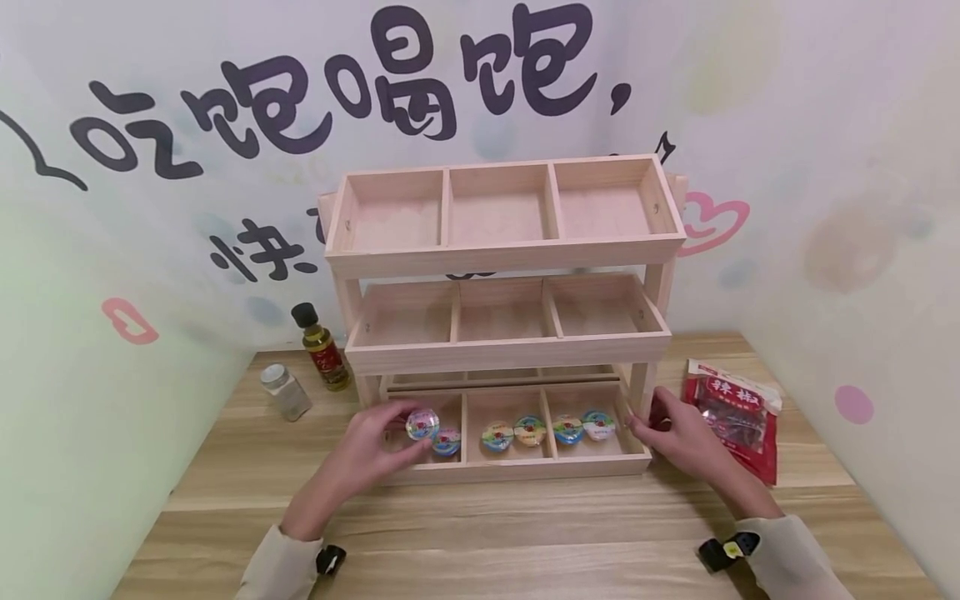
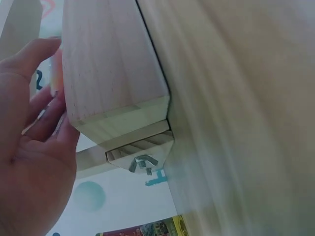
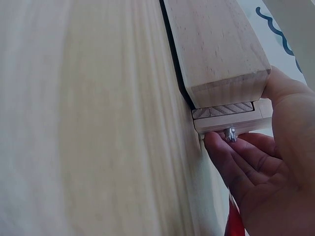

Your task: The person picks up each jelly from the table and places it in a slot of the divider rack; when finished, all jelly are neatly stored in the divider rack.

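A three-tier wooden rack (image 1: 510, 258) stands on the table, each tier split into three compartments. Over the bottom tier's left compartment, my left hand (image 1: 372, 443) pinches a small round sealed cup (image 1: 422, 424) by its sides. Another such cup (image 1: 446, 442) lies just beside it. Two cups sit in the middle compartment, one of them an orange-lidded cup (image 1: 530, 431), and two more in the right, including a pale-lidded cup (image 1: 599, 425). My right hand (image 3: 275, 167) grips the bottom tier's right end, thumb at the front corner, fingers by a metal wing nut (image 3: 230, 134).
Left of the rack stand a dark-capped bottle (image 1: 326, 354) and a small lidded jar (image 1: 286, 392). A red food packet (image 1: 735, 417) lies to the right, close to my right hand. Behind the rack rises a wall (image 1: 495, 142) with large lettering.
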`<state>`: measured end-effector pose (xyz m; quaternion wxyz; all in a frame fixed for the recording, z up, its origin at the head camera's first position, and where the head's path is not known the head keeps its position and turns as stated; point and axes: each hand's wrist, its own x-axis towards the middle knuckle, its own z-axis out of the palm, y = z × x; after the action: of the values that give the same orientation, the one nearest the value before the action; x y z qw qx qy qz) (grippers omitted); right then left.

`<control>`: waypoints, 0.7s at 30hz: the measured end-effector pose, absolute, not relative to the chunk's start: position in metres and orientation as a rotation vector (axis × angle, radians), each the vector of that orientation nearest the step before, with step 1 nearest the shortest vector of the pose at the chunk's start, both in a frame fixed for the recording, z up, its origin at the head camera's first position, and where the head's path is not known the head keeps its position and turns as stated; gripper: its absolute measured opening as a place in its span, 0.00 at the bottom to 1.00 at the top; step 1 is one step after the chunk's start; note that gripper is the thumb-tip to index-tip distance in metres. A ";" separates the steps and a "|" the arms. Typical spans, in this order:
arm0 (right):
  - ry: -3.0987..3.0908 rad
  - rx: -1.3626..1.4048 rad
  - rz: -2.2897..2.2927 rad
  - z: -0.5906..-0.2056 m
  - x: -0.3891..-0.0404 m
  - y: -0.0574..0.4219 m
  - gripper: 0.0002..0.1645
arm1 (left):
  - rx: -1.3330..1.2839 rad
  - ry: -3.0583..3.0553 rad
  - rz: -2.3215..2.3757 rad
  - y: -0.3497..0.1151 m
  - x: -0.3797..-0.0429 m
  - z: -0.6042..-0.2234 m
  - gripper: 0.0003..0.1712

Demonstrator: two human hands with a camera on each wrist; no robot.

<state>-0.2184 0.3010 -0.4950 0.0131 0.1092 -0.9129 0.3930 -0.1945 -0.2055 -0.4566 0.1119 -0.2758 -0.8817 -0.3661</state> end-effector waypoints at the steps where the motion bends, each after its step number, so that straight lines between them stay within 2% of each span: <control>1: -2.845 0.340 1.226 -0.495 -0.218 0.301 0.26 | -0.801 -2.602 -1.075 -0.204 -0.196 -0.457 0.29; 10: -2.838 0.344 1.220 -0.495 -0.219 0.302 0.24 | -0.678 -2.662 -1.108 -0.199 -0.198 -0.460 0.28; 16: -2.840 0.346 1.232 -0.495 -0.219 0.302 0.27 | -0.671 -2.675 -0.892 -0.196 -0.195 -0.454 0.29; 21: -2.839 0.343 1.244 -0.495 -0.219 0.302 0.29 | -0.684 -2.689 -0.744 -0.193 -0.191 -0.449 0.24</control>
<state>-0.2186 0.3017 -0.4946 0.0117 0.1100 -0.9103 0.3989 -0.1913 -0.1934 -0.4491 0.1342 -0.2360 -0.9276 -0.2566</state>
